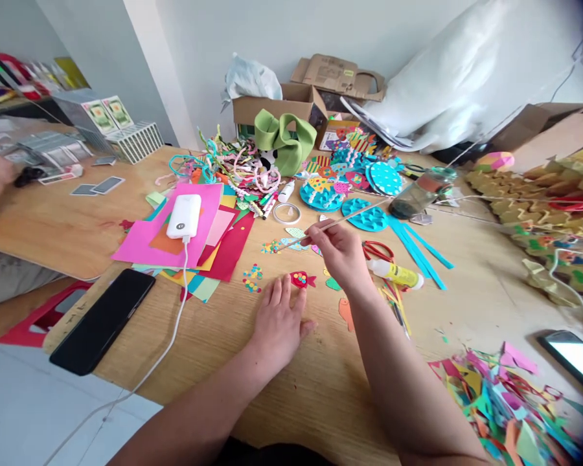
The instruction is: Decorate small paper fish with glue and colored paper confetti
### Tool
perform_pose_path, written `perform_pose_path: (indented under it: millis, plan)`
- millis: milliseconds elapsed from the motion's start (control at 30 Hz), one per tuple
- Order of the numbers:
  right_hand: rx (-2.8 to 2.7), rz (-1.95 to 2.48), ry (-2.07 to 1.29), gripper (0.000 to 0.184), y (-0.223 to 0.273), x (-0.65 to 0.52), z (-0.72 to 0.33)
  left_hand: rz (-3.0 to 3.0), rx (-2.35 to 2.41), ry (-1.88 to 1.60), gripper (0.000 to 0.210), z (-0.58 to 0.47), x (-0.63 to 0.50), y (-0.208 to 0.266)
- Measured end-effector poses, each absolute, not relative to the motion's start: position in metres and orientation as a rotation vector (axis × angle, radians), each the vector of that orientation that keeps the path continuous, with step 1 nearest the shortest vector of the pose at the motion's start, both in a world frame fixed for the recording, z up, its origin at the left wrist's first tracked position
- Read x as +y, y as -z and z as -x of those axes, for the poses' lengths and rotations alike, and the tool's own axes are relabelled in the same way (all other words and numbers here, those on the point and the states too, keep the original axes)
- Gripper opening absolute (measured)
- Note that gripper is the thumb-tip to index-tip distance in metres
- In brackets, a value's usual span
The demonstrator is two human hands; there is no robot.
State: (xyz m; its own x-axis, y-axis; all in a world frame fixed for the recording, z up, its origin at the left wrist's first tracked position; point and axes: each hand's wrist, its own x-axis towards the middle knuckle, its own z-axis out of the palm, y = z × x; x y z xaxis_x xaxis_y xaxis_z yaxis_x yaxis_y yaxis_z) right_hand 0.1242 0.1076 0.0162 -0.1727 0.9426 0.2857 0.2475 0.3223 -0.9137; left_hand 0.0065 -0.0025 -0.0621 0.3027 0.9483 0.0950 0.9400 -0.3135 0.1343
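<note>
My left hand lies flat on the wooden table with its fingers stretched out. Its fingertips touch the edge of a red paper fish that has several yellow, blue and red dots on its body. Pinched in my right hand is a thin stick, its lower tip near a cluster of small coloured paper dots. More loose dots lie left of the red fish. An orange paper fish and a green paper cutout rest beside my right forearm.
Red-handled scissors and a glue bottle lie right of my right hand. Coloured paper sheets sit left, under a white power bank. A black phone, a glass jar and paper scraps surround the workspace.
</note>
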Motion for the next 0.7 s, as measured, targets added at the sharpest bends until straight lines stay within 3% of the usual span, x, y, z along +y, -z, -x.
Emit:
perform_pose_path:
  millis: [433, 700]
  plan:
    - [-1.689, 1.121, -1.027, 0.023, -0.021, 0.110, -0.130, -2.507, 1.802, -0.234, 0.063, -0.006, -0.002, 0.063]
    - [-1.920, 1.067, -1.162, 0.026, 0.008, 0.095, -0.096, -2.509, 1.831, -0.240, 0.057, -0.007, -0.004, 0.066]
